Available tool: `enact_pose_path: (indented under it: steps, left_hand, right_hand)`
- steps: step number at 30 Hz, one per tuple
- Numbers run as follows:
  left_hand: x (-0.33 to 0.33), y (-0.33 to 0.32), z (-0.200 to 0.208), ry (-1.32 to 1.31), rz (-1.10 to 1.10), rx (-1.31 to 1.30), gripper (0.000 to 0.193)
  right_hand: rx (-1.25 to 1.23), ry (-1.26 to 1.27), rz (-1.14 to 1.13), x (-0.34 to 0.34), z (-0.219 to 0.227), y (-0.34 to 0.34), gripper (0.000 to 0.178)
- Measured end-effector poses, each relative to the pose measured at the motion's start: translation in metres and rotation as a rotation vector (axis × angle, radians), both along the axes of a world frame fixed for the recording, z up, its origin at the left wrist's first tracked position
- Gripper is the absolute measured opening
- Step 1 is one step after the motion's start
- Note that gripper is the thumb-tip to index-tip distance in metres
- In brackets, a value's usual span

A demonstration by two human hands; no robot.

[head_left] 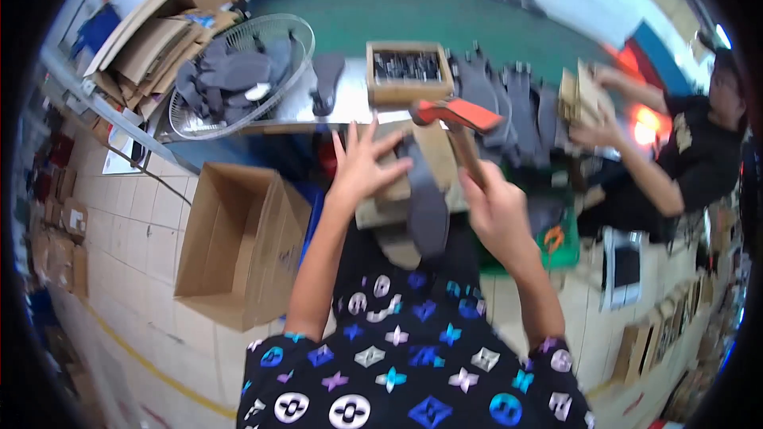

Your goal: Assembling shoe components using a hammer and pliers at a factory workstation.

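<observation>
My right hand (502,210) is wrapped round the wooden handle of a hammer (469,159). Its orange-red head is raised above the work spot, slightly blurred. A dark grey shoe sole (429,218) lies lengthwise in front of me on a cardboard-covered block (435,151), its near end over my lap. My left hand (362,175) is at the sole's left side with fingers spread, the thumb side at its upper part. Whether the fingers press on the sole I cannot tell. Part of a second, lighter sole (397,248) shows underneath.
Beyond my hands stand a wooden box (413,97) of small dark parts and a wire basket (178,121) of grey soles. More soles (517,103) line the bench's right. A co-worker (683,143) handles cardboard there. A carton (262,270) stands left, a green crate (569,250) right.
</observation>
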State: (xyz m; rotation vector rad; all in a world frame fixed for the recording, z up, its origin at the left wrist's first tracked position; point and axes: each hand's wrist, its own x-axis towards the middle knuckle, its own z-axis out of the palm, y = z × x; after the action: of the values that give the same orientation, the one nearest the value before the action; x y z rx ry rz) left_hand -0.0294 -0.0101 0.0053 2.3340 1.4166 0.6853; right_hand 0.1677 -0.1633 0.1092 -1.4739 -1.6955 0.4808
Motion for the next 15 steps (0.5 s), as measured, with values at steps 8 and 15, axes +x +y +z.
enact_pose_path:
  steps: [8, 15]
  left_hand:
    - [0.000, -0.002, -0.010, -0.064, -0.047, -0.064, 0.069]
    - [-0.007, 0.000, -0.011, -0.073, -0.055, -0.066, 0.068]
  right_hand:
    - [0.413, -0.367, -0.073, 0.002, -0.018, 0.011, 0.021]
    - [0.343, 0.746, -0.015, 0.009, 0.072, -0.019, 0.028]
